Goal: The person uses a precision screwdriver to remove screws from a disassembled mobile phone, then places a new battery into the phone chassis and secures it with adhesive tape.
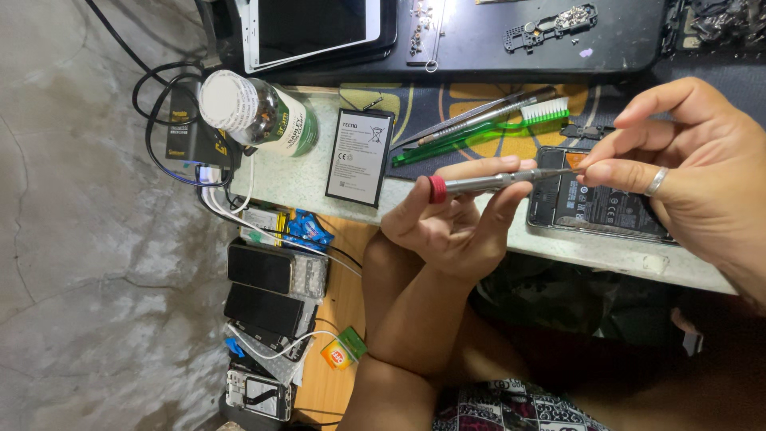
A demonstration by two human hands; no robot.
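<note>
cluttered pale worktop over grey floor. left hand grips a red-capped screwdriver; right hand pinches its tip above an opened phone. risk: a tiny screw or bit, if 1 is there, may drop into clutter. pinched item too small to see; right wrist cut off.

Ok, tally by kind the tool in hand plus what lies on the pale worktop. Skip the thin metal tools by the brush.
screwdriver: 1, held in the left hand, tip pinched by the right hand
opened phone: 1
loose battery: 1
green toothbrush: 1
white-capped bottle: 1
Total: 5
</note>
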